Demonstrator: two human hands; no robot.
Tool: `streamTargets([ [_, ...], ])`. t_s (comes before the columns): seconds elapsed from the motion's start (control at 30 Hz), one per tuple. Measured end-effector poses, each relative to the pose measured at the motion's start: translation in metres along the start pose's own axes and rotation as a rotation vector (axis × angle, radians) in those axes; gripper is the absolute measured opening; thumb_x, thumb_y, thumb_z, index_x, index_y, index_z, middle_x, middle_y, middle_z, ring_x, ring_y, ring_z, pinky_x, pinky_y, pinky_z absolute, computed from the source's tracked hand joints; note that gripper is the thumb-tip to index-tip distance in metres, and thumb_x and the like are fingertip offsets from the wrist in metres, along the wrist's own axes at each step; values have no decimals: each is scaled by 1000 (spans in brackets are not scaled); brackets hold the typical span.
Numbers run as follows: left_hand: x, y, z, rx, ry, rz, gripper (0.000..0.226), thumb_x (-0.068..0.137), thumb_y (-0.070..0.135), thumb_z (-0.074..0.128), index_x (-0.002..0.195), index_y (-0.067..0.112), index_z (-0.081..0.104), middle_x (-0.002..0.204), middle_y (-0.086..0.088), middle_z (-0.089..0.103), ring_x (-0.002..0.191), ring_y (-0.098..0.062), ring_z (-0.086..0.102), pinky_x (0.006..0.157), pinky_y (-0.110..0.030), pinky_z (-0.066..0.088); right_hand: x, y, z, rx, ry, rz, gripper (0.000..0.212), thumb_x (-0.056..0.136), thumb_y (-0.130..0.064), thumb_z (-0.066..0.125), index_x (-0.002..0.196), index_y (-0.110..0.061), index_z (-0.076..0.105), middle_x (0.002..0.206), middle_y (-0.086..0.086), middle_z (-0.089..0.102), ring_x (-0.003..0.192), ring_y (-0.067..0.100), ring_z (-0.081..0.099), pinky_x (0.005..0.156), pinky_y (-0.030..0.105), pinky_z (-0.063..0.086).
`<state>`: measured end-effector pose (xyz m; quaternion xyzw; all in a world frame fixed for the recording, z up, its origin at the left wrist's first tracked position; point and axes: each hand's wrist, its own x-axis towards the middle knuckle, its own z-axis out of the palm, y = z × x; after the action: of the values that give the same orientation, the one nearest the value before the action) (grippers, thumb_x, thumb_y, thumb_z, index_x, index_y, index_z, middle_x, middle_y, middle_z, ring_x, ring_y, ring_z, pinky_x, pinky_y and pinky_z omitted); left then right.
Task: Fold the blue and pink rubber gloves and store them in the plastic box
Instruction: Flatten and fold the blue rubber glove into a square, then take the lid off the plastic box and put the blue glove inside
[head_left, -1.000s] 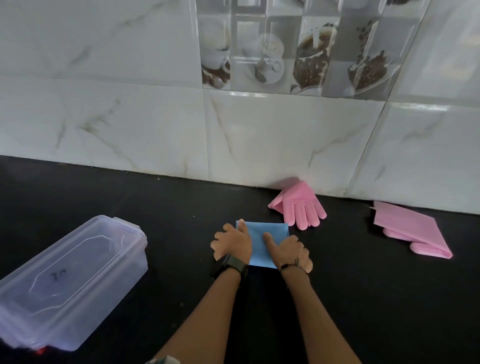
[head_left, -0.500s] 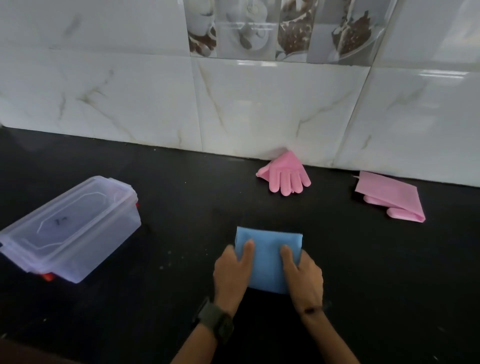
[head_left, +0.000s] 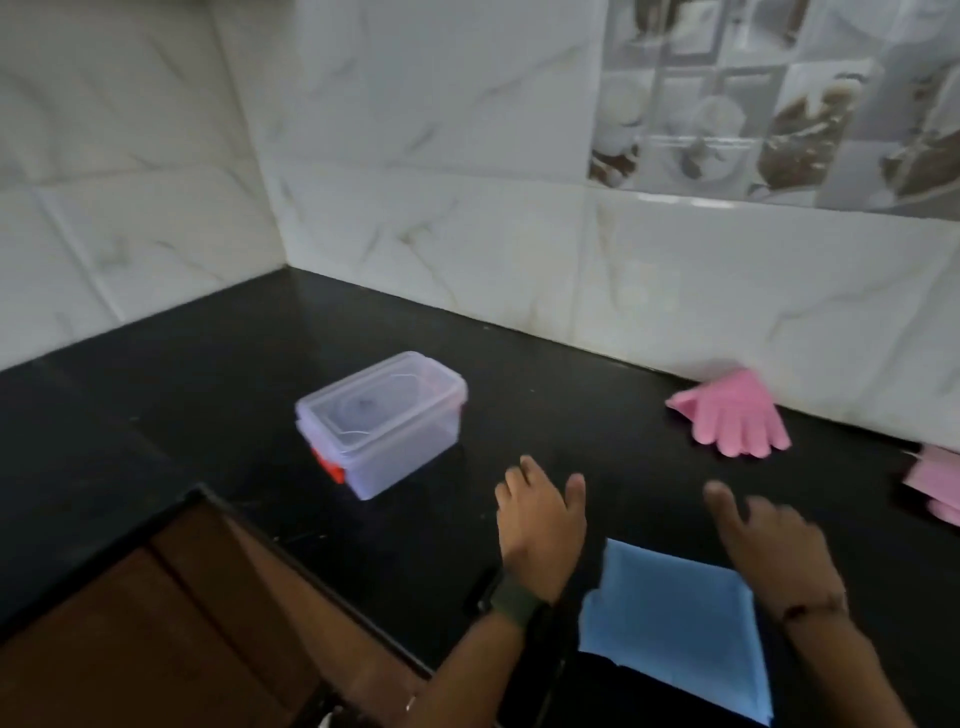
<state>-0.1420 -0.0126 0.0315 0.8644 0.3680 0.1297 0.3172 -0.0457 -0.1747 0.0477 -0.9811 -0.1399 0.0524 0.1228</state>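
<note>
A folded blue glove (head_left: 675, 629) lies flat on the black counter (head_left: 208, 364) near its front edge. My left hand (head_left: 540, 525) hovers just left of it, fingers spread, holding nothing. Over the glove's right side, my right hand (head_left: 774, 545) is raised and empty, fingers apart. A clear plastic box (head_left: 384, 421) with its lid on and red clasps stands to the left. One pink glove (head_left: 732, 415) lies against the wall with fingers showing. A second, folded pink glove (head_left: 935, 483) is cut off by the right edge.
White marble tiles form a corner behind the counter, with a coffee-picture tile strip (head_left: 779, 98) at the upper right. A brown wooden cabinet front (head_left: 156, 623) sits below the counter edge at the lower left.
Both hands have lifted off the blue glove and spread open. The view has swung left, so the box now sits nearer the middle and the pink gloves toward the right edge.
</note>
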Motion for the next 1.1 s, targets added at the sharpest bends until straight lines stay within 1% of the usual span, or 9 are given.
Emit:
streamTargets([
  [0.07,20,-4,-39,-82,121,-44,65,97,40,36,145,-3,25,145,-22,35,132,-33,35,111,-40,29,18,-47,-17,205,23,-176,58,96,-47,28,107,3,55,111,24,62,106,37,57,87,39,42],
  [0.17,40,-22,-100,-100,306,-98,46,98,30,37,124,-7,47,128,-29,50,117,-39,47,100,-44,36,33,-134,-23,600,-182,-289,70,94,-54,26,107,4,62,118,22,64,114,35,57,103,44,39],
  [0.27,52,-54,-143,-119,340,-266,52,99,31,33,121,-11,54,127,-28,55,120,-38,48,105,-41,34,39,-211,-13,650,-344,-382,69,93,-54,27,106,3,64,116,21,65,109,34,59,104,49,41],
  [0.4,48,-91,-164,-254,315,-385,51,98,28,31,117,-12,56,131,-29,52,119,-40,49,105,-42,39,38,-273,4,613,-404,-472,63,92,-49,28,93,2,65,91,15,65,86,28,60,95,42,47],
  [0.57,48,-108,-159,-400,326,-436,47,94,28,35,113,-8,58,122,-25,58,109,-38,57,98,-48,47,48,-296,22,543,-422,-509,48,93,-45,26,79,-9,54,79,11,55,75,23,48,71,32,38],
  [0.67,57,-110,-157,-445,325,-459,44,93,28,37,113,-6,59,121,-24,60,107,-36,60,96,-47,50,62,-302,25,526,-287,-513,44,91,-36,33,70,-4,53,75,12,57,68,25,51,65,29,38],
  [0.77,71,-115,-156,-472,329,-478,37,92,26,42,106,-3,60,118,-20,63,100,-32,62,93,-43,53,80,-308,27,414,-162,-499,42,89,-27,41,52,-9,35,56,6,42,52,22,40,48,26,28],
  [0.93,95,-130,-149,-511,269,-560,38,89,23,51,120,2,55,118,-18,63,102,-33,64,87,-39,56,105,-319,37,264,-273,-431,32,89,-25,41,62,-7,42,72,9,48,78,29,50,66,32,42],
  [1.1,118,-146,-139,-533,276,-609,37,85,14,58,118,-1,54,118,-20,62,101,-36,65,87,-45,57,120,-316,51,325,-373,-329,18,93,-11,42,81,0,50,94,16,49,87,33,54,68,36,47],
])
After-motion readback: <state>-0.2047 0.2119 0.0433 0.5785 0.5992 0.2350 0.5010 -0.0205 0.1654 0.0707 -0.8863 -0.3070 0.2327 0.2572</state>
